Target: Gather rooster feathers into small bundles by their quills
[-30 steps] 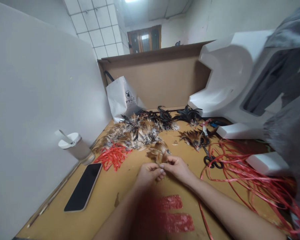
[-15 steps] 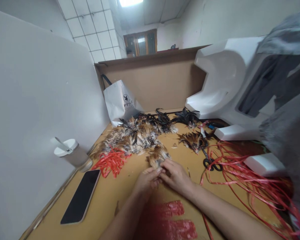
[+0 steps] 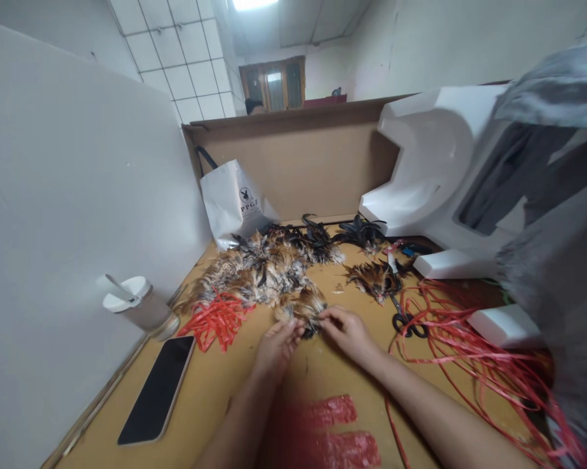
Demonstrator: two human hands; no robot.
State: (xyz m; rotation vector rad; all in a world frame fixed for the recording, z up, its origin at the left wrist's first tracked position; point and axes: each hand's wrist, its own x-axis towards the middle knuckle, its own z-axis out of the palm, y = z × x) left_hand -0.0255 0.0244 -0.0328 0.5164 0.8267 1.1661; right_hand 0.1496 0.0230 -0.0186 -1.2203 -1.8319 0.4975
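Note:
A small bundle of brown and black feathers (image 3: pixel 307 305) lies on the table in front of me, between my two hands. At its lower left edge my left hand (image 3: pixel 277 345) is closed, thumb and fingertips pressed onto the feathers. My right hand (image 3: pixel 348 333) is closed in a pinch against the bundle's right side; whatever lies between those fingertips is too small to make out. Just behind spreads a large heap of brown, grey and black feathers (image 3: pixel 268 267). A loose pile of short red plastic strips (image 3: pixel 219 319) lies to the left.
Black-handled scissors (image 3: pixel 410 325) lie right, by another feather bunch (image 3: pixel 374 279) and tangled red plastic string (image 3: pixel 488 345). At left are a phone (image 3: pixel 159 391) and a lidded cup (image 3: pixel 144 309). A white bag (image 3: pixel 232 202) and white foam (image 3: pixel 420 169) stand behind.
My hands have moved apart: the left went left, the right slightly up and right. More of the bundle shows between them, and it sits a little further left.

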